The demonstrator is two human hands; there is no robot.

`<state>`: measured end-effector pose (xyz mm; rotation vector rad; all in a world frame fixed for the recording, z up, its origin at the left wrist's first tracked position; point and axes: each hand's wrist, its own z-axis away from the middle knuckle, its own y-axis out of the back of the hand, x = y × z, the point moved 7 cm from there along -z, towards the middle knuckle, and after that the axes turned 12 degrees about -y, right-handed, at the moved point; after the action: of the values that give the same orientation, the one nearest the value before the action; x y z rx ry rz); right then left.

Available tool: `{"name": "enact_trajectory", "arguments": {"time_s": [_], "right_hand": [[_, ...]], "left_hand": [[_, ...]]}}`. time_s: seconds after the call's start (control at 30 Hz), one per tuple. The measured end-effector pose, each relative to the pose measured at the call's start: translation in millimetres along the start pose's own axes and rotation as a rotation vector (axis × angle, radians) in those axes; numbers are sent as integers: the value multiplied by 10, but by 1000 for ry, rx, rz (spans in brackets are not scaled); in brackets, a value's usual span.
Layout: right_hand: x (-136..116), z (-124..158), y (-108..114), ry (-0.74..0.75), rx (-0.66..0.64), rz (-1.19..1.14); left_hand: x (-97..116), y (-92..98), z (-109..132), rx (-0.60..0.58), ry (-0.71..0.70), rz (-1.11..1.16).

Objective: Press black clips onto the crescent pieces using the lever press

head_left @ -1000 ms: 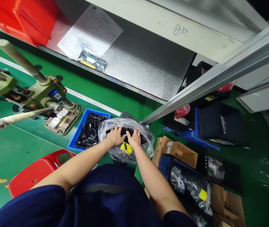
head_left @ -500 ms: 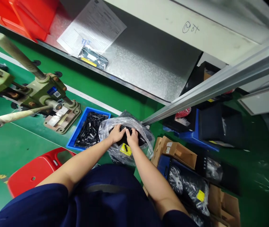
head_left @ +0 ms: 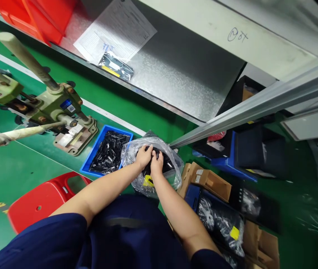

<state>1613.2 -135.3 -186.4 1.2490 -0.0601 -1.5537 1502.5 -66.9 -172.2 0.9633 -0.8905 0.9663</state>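
A clear plastic bag [head_left: 172,170] full of small black parts lies on the green floor mat, with a yellow label on its near side. Both my hands reach into its mouth. My left hand [head_left: 143,157] and my right hand [head_left: 156,163] are pressed close together, fingers curled around a clump of the black parts [head_left: 167,164]. Just left of the bag stands a blue tray [head_left: 93,157] holding several more black parts.
A green hand press [head_left: 55,108] with a long lever stands at the left. A red stool [head_left: 38,203] is near my left arm. Cardboard boxes [head_left: 212,183], bagged parts and dark bins crowd the right. A metal shelf [head_left: 181,74] with a paper sheet lies beyond.
My hands, first spread flat on the parts in the bag, have drawn together and curled round a clump of them. The view has shifted slightly.
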Motion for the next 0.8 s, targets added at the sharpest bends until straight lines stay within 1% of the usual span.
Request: {"name": "enact_trajectory", "arguments": {"time_s": [0.2,0.43,0.67,0.8], "right_hand": [[-158,94,189,26,60,-50],[-244,382,391,93,121,-81],[-470,512,515,140,163,-105],[-660,645,538,200,158,-120]], "left_hand": [[235,24,147,34,-5,107],[401,73,388,28,-13,214],[600,178,447,64,-12,280],[686,314,467,72,-36,311]]}}
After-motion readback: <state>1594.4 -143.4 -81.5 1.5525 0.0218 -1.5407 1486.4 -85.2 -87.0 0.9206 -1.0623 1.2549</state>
